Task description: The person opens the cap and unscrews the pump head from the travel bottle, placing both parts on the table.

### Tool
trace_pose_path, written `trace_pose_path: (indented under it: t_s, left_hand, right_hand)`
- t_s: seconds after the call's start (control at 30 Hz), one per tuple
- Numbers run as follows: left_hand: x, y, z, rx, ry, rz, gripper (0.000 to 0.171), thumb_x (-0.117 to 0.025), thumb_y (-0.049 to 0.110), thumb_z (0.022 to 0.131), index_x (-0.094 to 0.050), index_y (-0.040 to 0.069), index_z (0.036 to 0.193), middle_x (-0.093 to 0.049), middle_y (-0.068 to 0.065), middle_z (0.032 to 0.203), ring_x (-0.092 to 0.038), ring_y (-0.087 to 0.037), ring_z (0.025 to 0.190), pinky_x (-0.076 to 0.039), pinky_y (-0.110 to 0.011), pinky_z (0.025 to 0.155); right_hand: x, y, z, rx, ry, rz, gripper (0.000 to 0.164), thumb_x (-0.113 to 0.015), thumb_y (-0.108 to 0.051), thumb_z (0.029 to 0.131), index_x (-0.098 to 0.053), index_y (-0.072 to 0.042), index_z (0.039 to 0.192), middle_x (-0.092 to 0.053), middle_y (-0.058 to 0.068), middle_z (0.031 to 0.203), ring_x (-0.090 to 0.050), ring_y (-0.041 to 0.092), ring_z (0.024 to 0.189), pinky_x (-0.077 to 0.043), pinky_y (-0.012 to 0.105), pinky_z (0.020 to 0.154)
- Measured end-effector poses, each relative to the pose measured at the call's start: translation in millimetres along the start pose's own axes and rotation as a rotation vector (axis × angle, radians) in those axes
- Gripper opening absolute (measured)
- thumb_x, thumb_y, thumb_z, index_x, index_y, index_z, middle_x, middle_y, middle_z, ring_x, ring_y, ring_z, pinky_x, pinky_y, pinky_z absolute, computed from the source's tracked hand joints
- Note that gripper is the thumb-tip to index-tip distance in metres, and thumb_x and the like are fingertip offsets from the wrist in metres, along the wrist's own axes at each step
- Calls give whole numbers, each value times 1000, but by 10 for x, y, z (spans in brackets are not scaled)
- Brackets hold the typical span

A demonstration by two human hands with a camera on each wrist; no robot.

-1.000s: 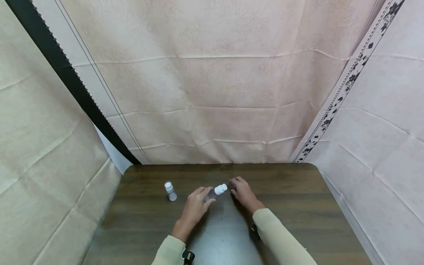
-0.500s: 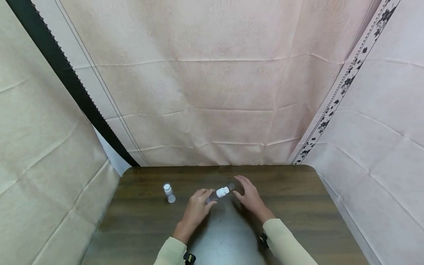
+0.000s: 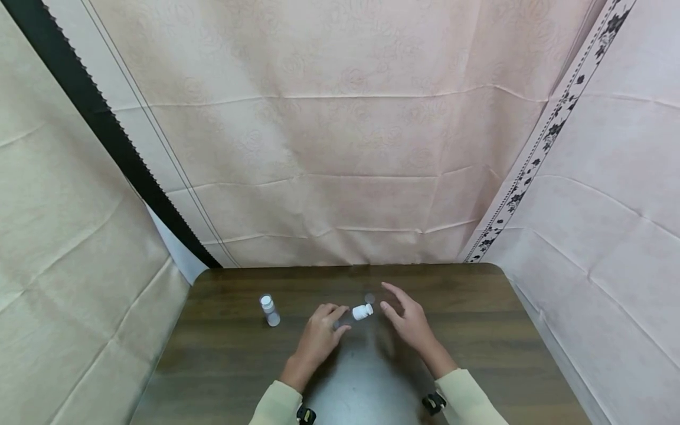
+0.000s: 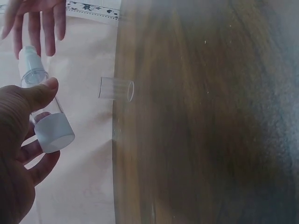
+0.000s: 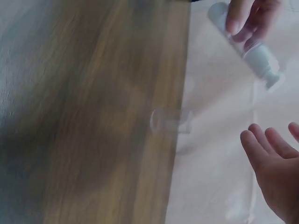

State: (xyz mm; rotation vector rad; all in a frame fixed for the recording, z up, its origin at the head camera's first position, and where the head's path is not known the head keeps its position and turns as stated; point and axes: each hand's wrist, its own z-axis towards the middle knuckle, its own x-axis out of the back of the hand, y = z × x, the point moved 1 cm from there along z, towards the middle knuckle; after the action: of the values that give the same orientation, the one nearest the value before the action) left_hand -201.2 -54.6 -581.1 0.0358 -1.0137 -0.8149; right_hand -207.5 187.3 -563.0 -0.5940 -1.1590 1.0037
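Observation:
My left hand (image 3: 319, 333) grips a small clear pump bottle (image 3: 363, 311), thumb on one side and fingers on the other. The bottle is tilted, its white pump top pointing toward my right hand; its white base (image 4: 54, 133) shows in the left wrist view. My right hand (image 3: 414, 324) is held just right of the pump, fingers spread and holding nothing. Behind the pump, a clear cylindrical cap (image 3: 369, 298) stands on the table, seen also in the right wrist view as a faint cap (image 5: 170, 121).
A second small bottle (image 3: 270, 310) with a white top stands on the left of the wooden table (image 3: 228, 366). Pale cloth (image 3: 340, 147) hangs behind the table's back edge and along both sides.
My right hand has let go of the clear cap, leaving it on the table, and drawn back to the right with its fingers opening. The pump bottle has shifted slightly right and nearer me.

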Motion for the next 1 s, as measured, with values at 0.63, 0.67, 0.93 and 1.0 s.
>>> trace_pose_path:
  t_s: [0.63,0.67,0.93,1.0]
  left_hand:
    - [-121,165,-6,-94,-44,100,41,-93,25,77,-77,18,115,-68,3,103,-60,-14,93,-53,-31,75]
    - [-121,173,-3,-98,-40,102,42,-93,24,77,-77,17,115,-68,3,102,-59,-14,92,-53,-31,75]
    - [-123,217,7,-125,-48,166,40,-92,29,79,-77,18,114,-68,4,103,-59,-12,92,-52,-29,77]
    - [-121,228,10,-122,-53,172,40,-91,30,79,-76,19,114,-68,5,103,-59,-11,92,-52,-28,77]
  right_hand:
    - [-48,-192,-94,-187,-141,-19,30,-79,-17,93,-71,-19,121,-73,8,119,-70,18,104,-60,34,90]
    - [-48,-191,-97,-188,-141,-29,27,-79,-17,93,-72,-19,119,-74,5,116,-70,18,102,-60,34,89]
    - [-49,-119,-136,-201,-151,-62,15,-77,-18,93,-74,-19,108,-73,-4,103,-68,13,95,-59,33,85]
    - [-45,-105,-146,-205,-141,-54,13,-78,-18,93,-74,-19,105,-72,-4,100,-67,13,92,-58,30,81]
